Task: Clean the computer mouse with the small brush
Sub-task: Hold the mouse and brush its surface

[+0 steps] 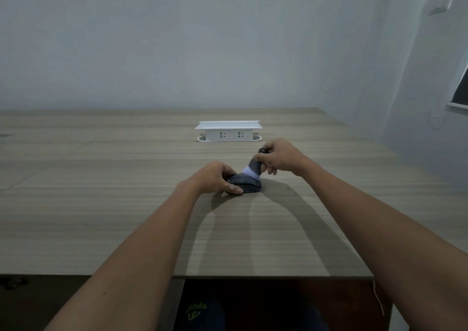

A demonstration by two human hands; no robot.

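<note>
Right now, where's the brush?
In the right hand, near table centre, bristles down on the mouse that the left hand steadies, in front of the white socket box.

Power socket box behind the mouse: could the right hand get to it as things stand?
Probably yes. The power socket box stands just beyond the right hand, with bare table between. But that hand holds the brush on the mouse.

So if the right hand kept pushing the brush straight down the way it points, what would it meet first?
The computer mouse: the right hand aims the small brush down-left, and its white bristles already appear to touch the mouse's top, steadied by the left hand.
</note>
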